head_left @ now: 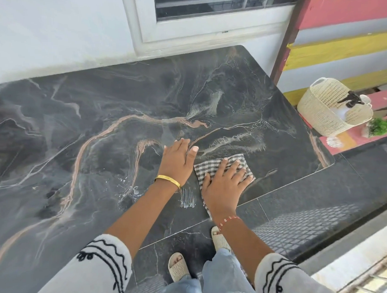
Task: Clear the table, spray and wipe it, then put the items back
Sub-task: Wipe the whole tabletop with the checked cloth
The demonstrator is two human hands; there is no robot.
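The dark marble-patterned table [99, 110] fills most of the view, with wet streaks near its front right part. A grey checked cloth [211, 167] lies flat on the table near the front right edge. My right hand [224, 182] presses flat on the cloth, fingers spread. My left hand [177, 162], with a gold bangle at the wrist, rests flat on the bare table just left of the cloth, holding nothing. A spray bottle [351, 101] with a black trigger head stands inside a cream basket off the table to the right.
The cream woven basket [318, 113] sits on a pink and yellow bench to the right, beside a small green plant [380, 126]. A white wall and window frame [206, 34] stand behind the table. Dark floor tiles and my sandalled feet lie below.
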